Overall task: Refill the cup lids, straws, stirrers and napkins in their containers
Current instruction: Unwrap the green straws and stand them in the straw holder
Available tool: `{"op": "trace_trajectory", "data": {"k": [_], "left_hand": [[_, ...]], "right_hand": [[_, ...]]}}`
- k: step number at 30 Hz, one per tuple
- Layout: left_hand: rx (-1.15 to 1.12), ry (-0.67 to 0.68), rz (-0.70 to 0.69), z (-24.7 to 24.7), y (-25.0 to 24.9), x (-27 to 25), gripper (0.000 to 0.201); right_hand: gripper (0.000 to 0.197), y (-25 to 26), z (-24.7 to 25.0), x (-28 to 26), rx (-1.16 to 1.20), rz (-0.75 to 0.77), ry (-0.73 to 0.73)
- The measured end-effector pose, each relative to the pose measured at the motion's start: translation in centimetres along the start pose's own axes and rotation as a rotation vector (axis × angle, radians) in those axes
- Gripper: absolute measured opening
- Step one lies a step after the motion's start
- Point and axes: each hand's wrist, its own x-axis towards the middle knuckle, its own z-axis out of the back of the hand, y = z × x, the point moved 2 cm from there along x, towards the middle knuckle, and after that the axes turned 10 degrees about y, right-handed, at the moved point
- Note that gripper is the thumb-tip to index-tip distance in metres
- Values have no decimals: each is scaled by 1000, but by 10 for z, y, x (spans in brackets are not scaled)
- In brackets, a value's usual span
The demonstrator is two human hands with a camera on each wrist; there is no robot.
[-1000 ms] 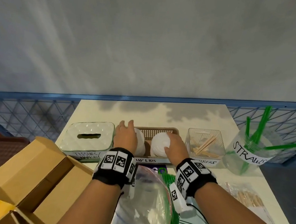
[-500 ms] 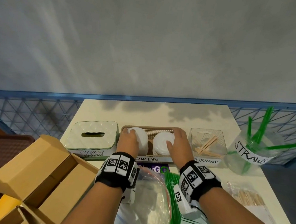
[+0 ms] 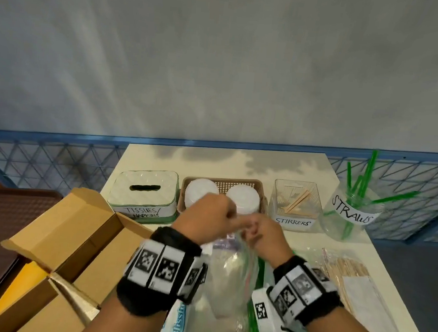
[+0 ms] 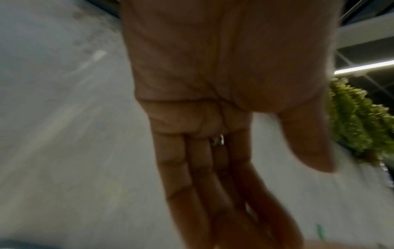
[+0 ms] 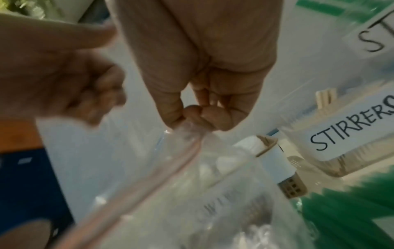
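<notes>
Two white stacks of cup lids [image 3: 200, 193] stand in the brown basket [image 3: 260, 188]. Nearer to me lies a clear zip bag [image 3: 231, 274] with a few white lids left in it. My right hand [image 3: 253, 230] pinches the bag's rim between thumb and fingers, as the right wrist view shows [image 5: 187, 121] on the pink zip strip [image 5: 149, 176]. My left hand [image 3: 230, 217] hovers just left of it, over the bag's mouth. In the blurred left wrist view its fingers [image 4: 202, 185] are straight and hold nothing.
The tissue box [image 3: 145, 193], stirrer container [image 3: 296, 200] and straws jar [image 3: 352, 213] flank the basket. A green straw bundle [image 3: 258, 325], a stirrer pack [image 3: 349, 269] and a tissue pack [image 3: 175, 330] lie near me. An open cardboard box [image 3: 72, 232] sits left.
Both hands left the lid stacks in the basket and drew back toward me. They met above the clear bag, and the right hand took hold of its rim.
</notes>
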Motion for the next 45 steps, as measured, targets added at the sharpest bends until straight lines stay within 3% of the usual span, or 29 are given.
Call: {"op": "trace_trajectory", "data": {"k": [2, 4, 6, 8, 12, 14, 18, 20, 23, 26, 29, 31, 34, 36, 37, 39, 40, 42, 44, 45], "left_hand": [[51, 226, -29, -22, -6, -22, 56], [93, 296, -42, -42, -4, -34, 72], [158, 163, -53, -54, 2, -36, 67], [114, -55, -56, -51, 10, -39, 41], [-363, -386, -148, -20, 19, -53, 4], [-667, -432, -207, -7, 21, -60, 11], [-874, -378, -270, -12, 14, -63, 9], [-975, -373, -275, -23, 7, -64, 12], [-1077, -368, -245, -34, -3, -67, 11], [-914, -500, -149, -36, -7, -72, 12], [-679, -698, -5, -30, -3, -78, 18], [-609, -744, 50, -28, 0, -80, 25], [-643, -709, 140, -30, -5, -83, 26], [-827, -662, 134, -32, -16, -87, 18], [-1045, -596, 47, -34, -24, -90, 18], [-1379, -437, -234, -39, -40, -94, 58], [-1345, -360, -323, -42, -47, -95, 77], [-1049, -214, -373, -51, -65, -99, 97], [-727, -195, -267, -64, -78, -99, 91], [-634, -274, -201, -68, -79, -98, 73]], "right_hand": [[16, 5, 16, -8, 174, 5, -82], [14, 11, 28, -20, 425, 13, -133], [7, 18, 34, -33, 681, 47, -137], [9, 23, 38, -46, 872, 96, -135], [18, 22, 38, -74, 902, 130, -308], [39, 15, 30, -86, 826, 73, -346], [66, 14, 1, -99, 1002, 46, -55], [76, 17, -11, -104, 945, 55, 28], [49, 16, -20, -110, 889, 84, -2], [18, 7, -6, -120, 835, 141, -122], [12, -7, 21, -134, 859, 176, -240], [12, -17, 34, -144, 836, 190, -275], [11, -32, 49, -158, 826, 226, -309], [10, -38, 57, -165, 842, 217, -317], [13, -42, 61, -167, 873, 197, -320], [24, -51, 69, -167, 994, 136, -308], [28, -53, 71, -167, 1065, 97, -285], [29, -58, 76, -166, 1199, 27, -244], [30, -60, 77, -165, 1278, 4, -197], [32, -60, 77, -165, 1286, 17, -187]]}}
